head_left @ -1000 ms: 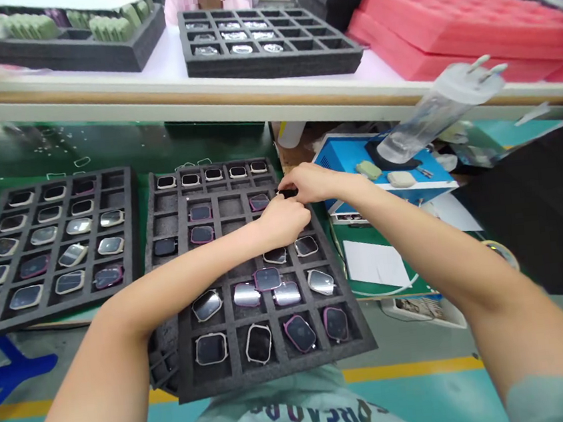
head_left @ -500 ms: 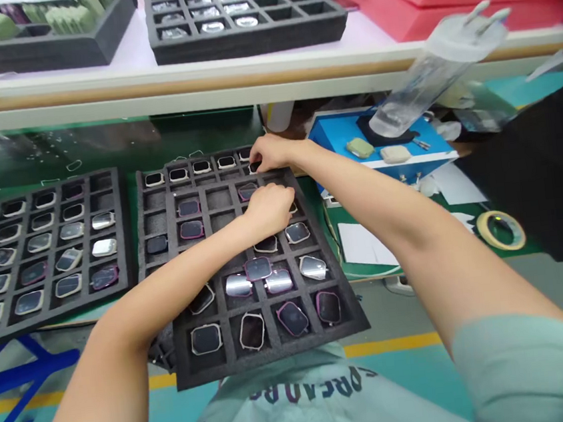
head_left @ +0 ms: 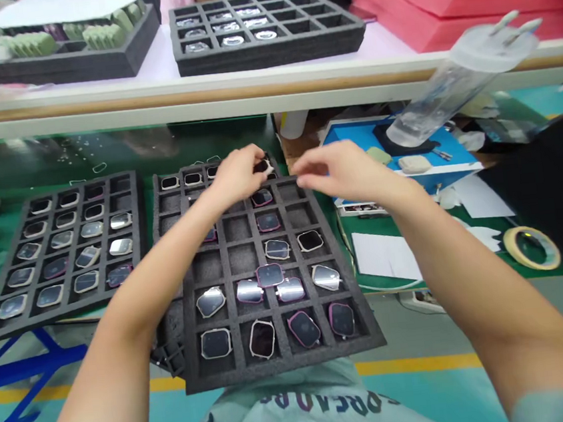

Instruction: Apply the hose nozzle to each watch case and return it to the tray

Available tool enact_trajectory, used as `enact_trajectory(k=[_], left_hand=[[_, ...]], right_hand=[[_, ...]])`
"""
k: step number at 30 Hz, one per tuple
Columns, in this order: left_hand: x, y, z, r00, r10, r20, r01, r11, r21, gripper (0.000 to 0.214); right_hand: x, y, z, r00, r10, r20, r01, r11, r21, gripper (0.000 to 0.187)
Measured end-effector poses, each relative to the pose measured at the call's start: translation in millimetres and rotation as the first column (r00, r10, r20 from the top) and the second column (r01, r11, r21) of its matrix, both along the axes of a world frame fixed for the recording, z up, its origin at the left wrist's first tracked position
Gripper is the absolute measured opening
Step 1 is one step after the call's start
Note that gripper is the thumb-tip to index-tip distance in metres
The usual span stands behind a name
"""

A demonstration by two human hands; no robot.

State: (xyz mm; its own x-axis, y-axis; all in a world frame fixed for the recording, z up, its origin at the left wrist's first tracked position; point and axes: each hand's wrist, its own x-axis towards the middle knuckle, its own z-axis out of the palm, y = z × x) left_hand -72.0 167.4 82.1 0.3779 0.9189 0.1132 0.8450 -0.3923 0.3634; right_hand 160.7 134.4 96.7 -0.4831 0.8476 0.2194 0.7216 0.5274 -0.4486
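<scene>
My left hand (head_left: 237,175) is closed, its fingertips pinching a small smartwatch case (head_left: 263,166) above the back right corner of the rear foam tray (head_left: 168,203). My right hand (head_left: 340,172) hovers to the right with thumb and fingers apart, holding nothing. Overlapping the rear tray is the front black foam tray (head_left: 288,366), tilted toward me. Its compartments hold several watch cases with silver or purple frames, and some cells are bare. One purple watch case (head_left: 270,275) lies across the dividers. My left hand and forearm hide part of both trays.
A third foam tray (head_left: 137,233) of watch cases lies left. On the right are a blue box (head_left: 354,133) with a clear cylinder (head_left: 422,112), white paper (head_left: 385,255) and a tape roll (head_left: 531,248). A shelf (head_left: 115,117) with trays crosses ahead; a person sits behind.
My left hand has moved from the front tray's upper right cells to the rear tray's back corner, now with a watch case. My right hand has drawn back rightward and opened. The view has shifted slightly.
</scene>
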Motion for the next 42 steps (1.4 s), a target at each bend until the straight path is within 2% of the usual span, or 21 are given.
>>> enact_trajectory(k=[3, 6, 11, 16, 18, 20, 21, 23, 25, 27, 29, 30, 32, 35, 39, 42], left_hand=[[-24, 46, -5.4, 0.994, 0.061, -0.095, -0.069, 0.993, -0.092, 0.054], [-28, 71, -20.8, 0.989, 0.035, -0.146, -0.058, 0.986, -0.156, 0.048], [-27, 76, -37.1, 0.990, -0.016, -0.139, -0.010, 0.983, -0.184, 0.046], [-34, 81, -44.2, 0.997, -0.050, -0.058, 0.033, 0.962, -0.270, 0.049], [-35, 80, -42.0, 0.997, -0.049, -0.051, 0.034, 0.962, -0.269, 0.049], [-33, 65, -32.0, 0.998, -0.036, -0.060, 0.026, 0.984, -0.174, 0.045], [-31, 49, -23.8, 0.998, -0.036, -0.056, 0.031, 0.994, -0.102, 0.041], [-25, 1, -4.0, 0.997, -0.073, -0.028, 0.073, 0.997, 0.023, 0.036], [-21, -62, 13.5, 0.979, -0.194, -0.062, 0.194, 0.981, -0.003, 0.037], [-19, -125, 20.3, 0.934, -0.307, -0.182, 0.294, 0.951, -0.092, 0.043], [-18, -170, 14.1, 0.892, -0.358, -0.275, 0.328, 0.933, -0.151, 0.045], [-17, -184, 7.7, 0.885, -0.358, -0.297, 0.323, 0.933, -0.159, 0.042], [-16, -195, -5.9, 0.895, -0.335, -0.295, 0.302, 0.941, -0.153, 0.035], [-21, -188, -16.1, 0.920, -0.318, -0.229, 0.295, 0.947, -0.129, 0.036], [-37, -176, -9.9, 0.948, -0.240, -0.209, 0.236, 0.971, -0.046, 0.038], [-49, -172, -7.3, 0.955, -0.163, -0.247, 0.162, 0.986, -0.026, 0.037]], right_hand=[[16, -54, -6.0, 0.993, 0.095, 0.070, -0.080, 0.979, -0.185, 0.020], [18, -79, -22.4, 0.973, 0.146, 0.177, -0.108, 0.973, -0.206, 0.024], [15, -86, -34.2, 0.942, 0.178, 0.286, -0.137, 0.978, -0.157, 0.030], [9, -93, -34.2, 0.890, 0.158, 0.429, -0.119, 0.986, -0.116, 0.034], [7, -95, -34.2, 0.873, 0.137, 0.468, -0.106, 0.990, -0.094, 0.032], [5, -96, -33.8, 0.862, 0.130, 0.490, -0.097, 0.991, -0.092, 0.031], [6, -95, -33.5, 0.861, 0.129, 0.492, -0.093, 0.991, -0.098, 0.030], [7, -93, -33.3, 0.866, 0.131, 0.483, -0.087, 0.990, -0.114, 0.029], [9, -90, -33.7, 0.878, 0.131, 0.459, -0.089, 0.990, -0.113, 0.028], [11, -88, -34.6, 0.892, 0.130, 0.434, -0.097, 0.990, -0.098, 0.026], [12, -88, -35.9, 0.901, 0.134, 0.414, -0.106, 0.990, -0.089, 0.023], [12, -88, -36.7, 0.903, 0.136, 0.407, -0.109, 0.990, -0.089, 0.022], [12, -90, -38.4, 0.909, 0.131, 0.396, -0.104, 0.991, -0.089, 0.020], [10, -91, -41.0, 0.915, 0.102, 0.390, -0.078, 0.994, -0.076, 0.022], [12, -90, -40.4, 0.929, 0.077, 0.362, -0.049, 0.995, -0.086, 0.024], [20, -96, -34.1, 0.969, 0.042, 0.244, -0.012, 0.993, -0.122, 0.026]])
